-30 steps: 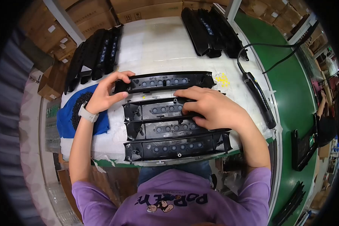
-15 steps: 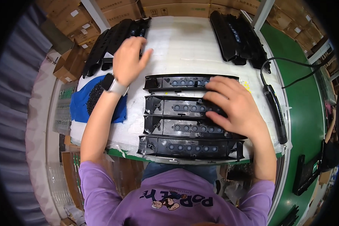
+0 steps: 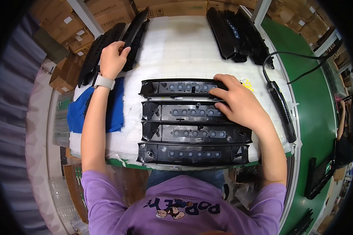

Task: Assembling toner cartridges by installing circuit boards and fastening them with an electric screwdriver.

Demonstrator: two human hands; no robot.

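Note:
Four-sided work surface aside, several long black plastic housings lie in a row before me; the farthest housing (image 3: 180, 87) has a line of round blue-grey buttons. My right hand (image 3: 241, 102) rests over its right end, fingers spread, with the thumb by the second housing (image 3: 164, 111). At the far left, my left hand (image 3: 113, 58) is closed on the edge of a long black housing (image 3: 136, 29) in a pile. That housing is tilted up; the fingertips are partly hidden. The nearer housings (image 3: 192, 153) also carry rows of round buttons.
A blue cloth (image 3: 115, 109) with small black parts lies under my left forearm. Another housing pile (image 3: 223, 35) stands far right. A corded black electric screwdriver (image 3: 281, 111) lies along the right edge, near small yellow bits (image 3: 247, 84). Cardboard boxes (image 3: 180, 8) line the back.
My left hand has moved left to the pile and closed on a housing, which now tilts up. My right hand stays at the row's right end. The whole view has shifted slightly.

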